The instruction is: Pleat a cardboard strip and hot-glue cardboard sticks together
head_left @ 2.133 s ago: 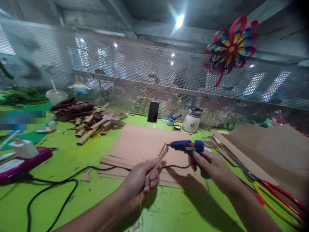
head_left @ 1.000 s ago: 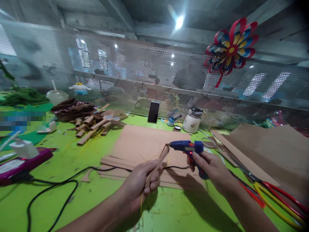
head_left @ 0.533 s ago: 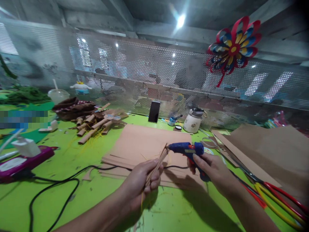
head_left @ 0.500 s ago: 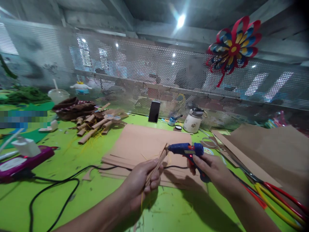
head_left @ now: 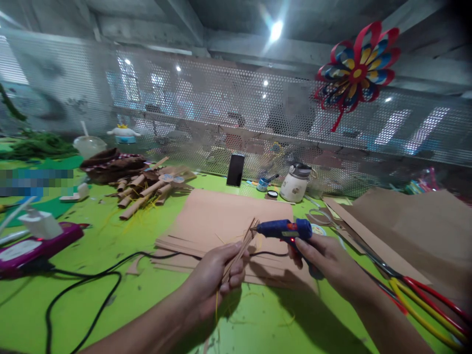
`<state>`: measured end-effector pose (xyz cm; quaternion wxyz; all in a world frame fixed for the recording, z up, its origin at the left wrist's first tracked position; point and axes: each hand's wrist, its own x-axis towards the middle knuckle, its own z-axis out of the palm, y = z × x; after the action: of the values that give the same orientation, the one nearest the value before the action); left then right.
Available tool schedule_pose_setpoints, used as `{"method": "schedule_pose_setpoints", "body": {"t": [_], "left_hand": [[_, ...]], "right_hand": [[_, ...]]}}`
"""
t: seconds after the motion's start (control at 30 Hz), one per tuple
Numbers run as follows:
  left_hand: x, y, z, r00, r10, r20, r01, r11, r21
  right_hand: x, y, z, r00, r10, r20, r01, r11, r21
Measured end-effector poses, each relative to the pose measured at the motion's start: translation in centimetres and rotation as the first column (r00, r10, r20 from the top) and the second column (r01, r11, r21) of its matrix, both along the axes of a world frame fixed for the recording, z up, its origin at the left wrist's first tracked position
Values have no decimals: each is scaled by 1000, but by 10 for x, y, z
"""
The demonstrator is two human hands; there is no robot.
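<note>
My left hand [head_left: 221, 273] is closed around a slim bundle of folded brown paper strips [head_left: 241, 250], which slants up to the right. Thin yellow strands hang below that hand. My right hand [head_left: 324, 263] grips a blue glue gun [head_left: 285, 229] with a small red light lit on its side. The gun's nozzle is at the upper end of the paper strips, touching or very close to them. Beneath both hands lies a stack of brown paper sheets [head_left: 217, 211]. The gun's black cord [head_left: 147, 254] runs left across the stack.
A purple power strip [head_left: 70, 236] with a white plug sits at left. Rolled paper tubes [head_left: 143, 196] are piled behind it. At right lie scissors [head_left: 416, 290] with red and yellow handles. A phone [head_left: 235, 170], a small blue jar [head_left: 262, 184] and a white bottle [head_left: 295, 184] stand at the back.
The glue gun's nozzle has shifted slightly down along the upper end of the paper strips. My left hand keeps its hold, nearly still.
</note>
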<state>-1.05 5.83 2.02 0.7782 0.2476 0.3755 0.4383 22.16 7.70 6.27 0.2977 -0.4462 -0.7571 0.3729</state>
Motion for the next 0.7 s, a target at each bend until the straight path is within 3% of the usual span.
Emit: {"method": "schedule_pose_setpoints", "body": {"t": [0.27,0.7], "left_hand": [[-1,0,0,1000,-18,18,18,1000,-8],[-1,-1,1,999,0,49,0,1000,-16]], "right_hand": [[-2,-3,1,1000,11,19,-12,999,46],[0,-2,3,999,-3,33,3,1000,19]]}}
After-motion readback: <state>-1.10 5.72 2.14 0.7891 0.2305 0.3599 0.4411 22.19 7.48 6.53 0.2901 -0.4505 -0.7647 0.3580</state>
